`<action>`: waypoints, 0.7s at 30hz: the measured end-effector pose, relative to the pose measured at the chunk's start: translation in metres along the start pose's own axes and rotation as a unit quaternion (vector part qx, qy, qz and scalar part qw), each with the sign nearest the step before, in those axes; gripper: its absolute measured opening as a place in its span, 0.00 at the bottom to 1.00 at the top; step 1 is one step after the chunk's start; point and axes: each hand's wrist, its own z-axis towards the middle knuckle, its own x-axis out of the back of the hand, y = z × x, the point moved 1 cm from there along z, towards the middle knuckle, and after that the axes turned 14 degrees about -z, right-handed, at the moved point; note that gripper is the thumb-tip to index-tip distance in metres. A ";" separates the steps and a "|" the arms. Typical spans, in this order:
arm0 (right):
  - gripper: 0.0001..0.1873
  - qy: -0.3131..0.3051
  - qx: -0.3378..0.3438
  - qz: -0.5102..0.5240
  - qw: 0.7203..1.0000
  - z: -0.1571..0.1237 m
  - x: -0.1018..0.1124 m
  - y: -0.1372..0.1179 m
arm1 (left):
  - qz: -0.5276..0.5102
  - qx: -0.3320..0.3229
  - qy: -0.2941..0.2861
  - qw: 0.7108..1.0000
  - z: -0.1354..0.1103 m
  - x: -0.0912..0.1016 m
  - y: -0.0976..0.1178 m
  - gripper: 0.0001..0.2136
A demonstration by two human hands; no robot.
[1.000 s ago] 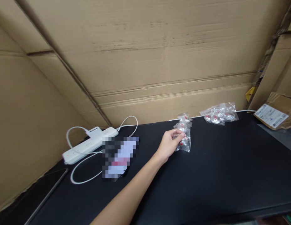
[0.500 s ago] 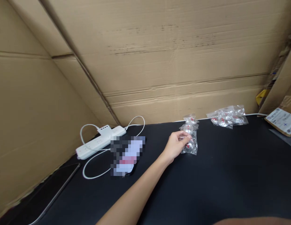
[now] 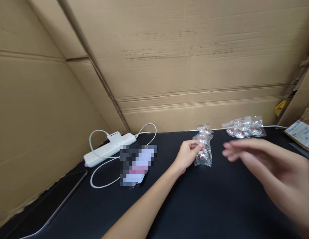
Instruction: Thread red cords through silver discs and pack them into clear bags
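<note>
The person's left hand (image 3: 188,155) is reaching to the far middle of the black table (image 3: 219,205), its fingers and thumb closing narrowly on the left edge of a short row of small clear packets (image 3: 204,155) with red and white pieces inside. The row is lying on the table, running from the hand toward the cardboard wall (image 3: 181,66). The right hand (image 3: 266,166) is hovering to the right of the packets, blurred, its fingers spreading wide and holding nothing. A second pile of clear packets (image 3: 245,127) is sitting farther right against the wall. At the far left, a white power strip (image 3: 109,149) is lying with its white cable (image 3: 102,181) looping nearer.
</note>
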 end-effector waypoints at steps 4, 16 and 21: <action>0.17 -0.062 -0.058 0.054 0.995 0.043 -0.048 0.037 | -0.034 0.008 0.014 0.999 -0.004 -0.007 0.005 0.11; 0.11 -0.156 -0.219 0.338 0.902 0.033 -0.078 0.078 | -0.066 0.075 -0.066 0.993 -0.008 -0.013 0.013 0.15; 0.10 -0.123 -0.202 0.297 0.925 0.034 -0.079 0.084 | -0.064 0.030 -0.031 0.997 -0.005 -0.010 0.013 0.13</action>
